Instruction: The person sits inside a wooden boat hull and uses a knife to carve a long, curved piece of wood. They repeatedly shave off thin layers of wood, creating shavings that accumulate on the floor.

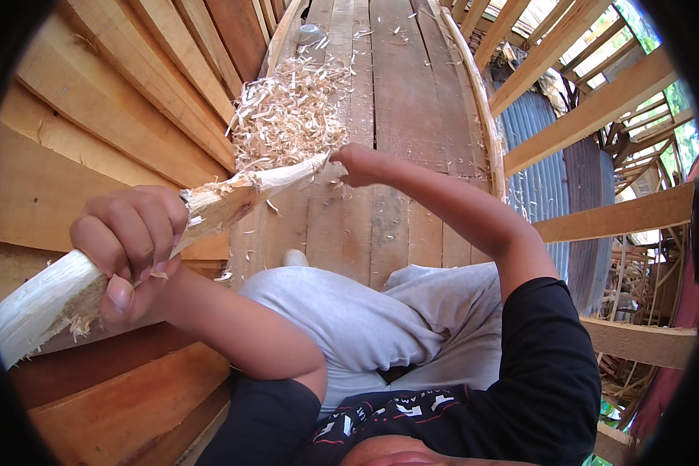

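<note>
A wall of tan upright wooden boards (116,66) closes off the left side. A loose heap of pale curled wood shavings (291,113) lies against it on the brown plank floor (412,93); a small clear rounded object (311,33) sits beyond the heap. On the right, a railing of light timber slats (606,221) stands in front of a blue-grey corrugated sheet (540,136). Legs in light grey trousers (342,311) are folded below the workpiece.

The workpiece, a pale stripped wooden pole (217,208) with a rough brownish section, runs diagonally from the lower left to the near edge of the heap.

Left hand (136,241): grip clamped around the pole, knuckles up, thumb underneath. Right hand (357,165): arm extended and bent at the elbow, fingers curled at the far tip of the pole. Whether this grip is clamped on the tip cannot be determined.

The pole's near end is cut off by the dark lens rim. The right palm is hidden.
</note>
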The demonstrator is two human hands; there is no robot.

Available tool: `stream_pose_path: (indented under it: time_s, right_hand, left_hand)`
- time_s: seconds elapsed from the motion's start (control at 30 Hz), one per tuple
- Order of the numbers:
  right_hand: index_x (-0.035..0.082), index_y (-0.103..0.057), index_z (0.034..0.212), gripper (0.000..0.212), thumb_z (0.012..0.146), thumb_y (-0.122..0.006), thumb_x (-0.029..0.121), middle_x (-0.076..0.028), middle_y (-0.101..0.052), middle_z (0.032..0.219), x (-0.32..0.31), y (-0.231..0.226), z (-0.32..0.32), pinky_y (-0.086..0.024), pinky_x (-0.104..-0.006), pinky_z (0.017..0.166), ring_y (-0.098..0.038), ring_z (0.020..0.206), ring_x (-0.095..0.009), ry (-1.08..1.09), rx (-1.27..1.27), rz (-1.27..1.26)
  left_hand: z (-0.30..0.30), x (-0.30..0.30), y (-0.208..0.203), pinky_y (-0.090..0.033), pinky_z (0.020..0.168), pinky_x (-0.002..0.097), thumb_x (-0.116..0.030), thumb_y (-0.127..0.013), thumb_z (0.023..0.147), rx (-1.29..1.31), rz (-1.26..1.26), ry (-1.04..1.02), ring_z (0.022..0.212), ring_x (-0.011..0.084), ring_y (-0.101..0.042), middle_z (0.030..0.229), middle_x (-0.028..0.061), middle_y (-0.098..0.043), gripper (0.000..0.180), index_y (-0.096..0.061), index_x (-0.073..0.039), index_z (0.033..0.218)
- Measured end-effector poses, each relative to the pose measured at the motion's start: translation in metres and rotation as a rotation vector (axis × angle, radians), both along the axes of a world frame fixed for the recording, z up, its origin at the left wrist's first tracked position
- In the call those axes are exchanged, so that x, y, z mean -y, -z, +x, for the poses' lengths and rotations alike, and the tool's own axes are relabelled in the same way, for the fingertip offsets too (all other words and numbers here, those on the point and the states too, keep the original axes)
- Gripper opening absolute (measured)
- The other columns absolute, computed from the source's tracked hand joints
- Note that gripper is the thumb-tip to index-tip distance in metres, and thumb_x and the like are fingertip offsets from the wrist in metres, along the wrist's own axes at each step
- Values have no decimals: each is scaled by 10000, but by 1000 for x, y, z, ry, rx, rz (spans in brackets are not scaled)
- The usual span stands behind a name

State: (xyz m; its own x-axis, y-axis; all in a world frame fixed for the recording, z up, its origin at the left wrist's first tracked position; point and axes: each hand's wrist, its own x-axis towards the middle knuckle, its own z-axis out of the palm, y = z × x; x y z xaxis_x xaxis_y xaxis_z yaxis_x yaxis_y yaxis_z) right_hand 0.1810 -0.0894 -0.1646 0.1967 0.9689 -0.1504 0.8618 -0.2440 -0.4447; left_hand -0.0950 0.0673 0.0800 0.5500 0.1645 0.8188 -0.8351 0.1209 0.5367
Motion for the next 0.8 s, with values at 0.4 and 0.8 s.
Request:
stream_pose_path:
  time_s: [0.4,0.8]
  right_hand:
    - [-40,-628,794,107,721,-555,-14,-171,-613,945,29,56,-56,-525,-376,743,-593,985,-325,-116,305,50]
    - [61,-712,999,211,802,-639,81,-176,-691,902,-88,-46,14,-531,-420,739,-663,816,-340,135,62,458]
  left_hand:
    - [-6,2,3,-304,536,283,-130,-561,742,-54,-38,-190,489,96,-343,589,0,-384,190,-374,-113,712]
    - [-16,8,-4,-304,559,289,-110,-534,716,-172,-23,-372,520,107,-325,602,25,-363,171,-365,-92,729]
